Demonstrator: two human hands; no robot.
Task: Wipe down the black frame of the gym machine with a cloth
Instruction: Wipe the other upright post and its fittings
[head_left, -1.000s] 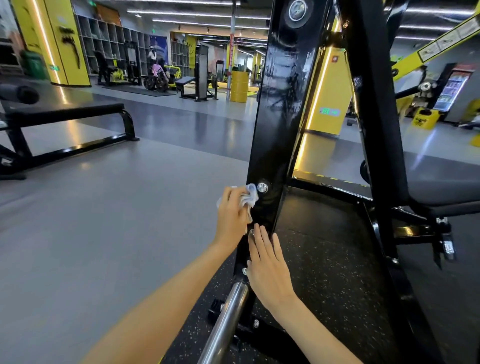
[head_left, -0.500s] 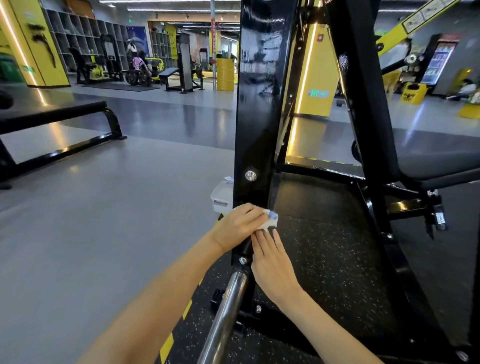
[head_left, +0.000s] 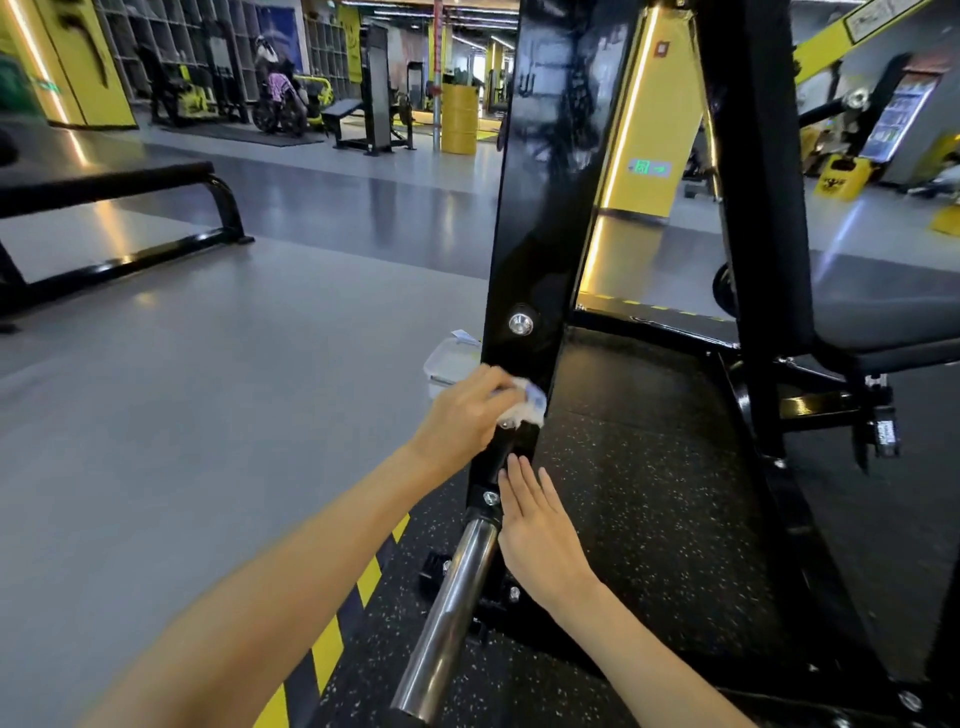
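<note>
The glossy black frame post (head_left: 545, 182) of the gym machine rises through the middle of the view, with a silver bolt (head_left: 520, 324) low on its face. My left hand (head_left: 465, 415) grips a small white cloth (head_left: 524, 404) and presses it against the post just below that bolt. My right hand (head_left: 540, 540) lies flat with straight fingers against the lower part of the post, beside a chrome bar (head_left: 447, 618) that sticks out toward me.
A clear plastic box (head_left: 451, 364) sits on the floor behind the post. The machine's black seat pad (head_left: 883, 332) and second upright (head_left: 753, 171) stand to the right on speckled rubber matting. A black bench frame (head_left: 119, 223) is at far left. Grey floor spreads left.
My left hand has carried the cloth down the post, from beside the silver bolt to below it. The right hand has stayed low on the post. The camera has shifted slightly.
</note>
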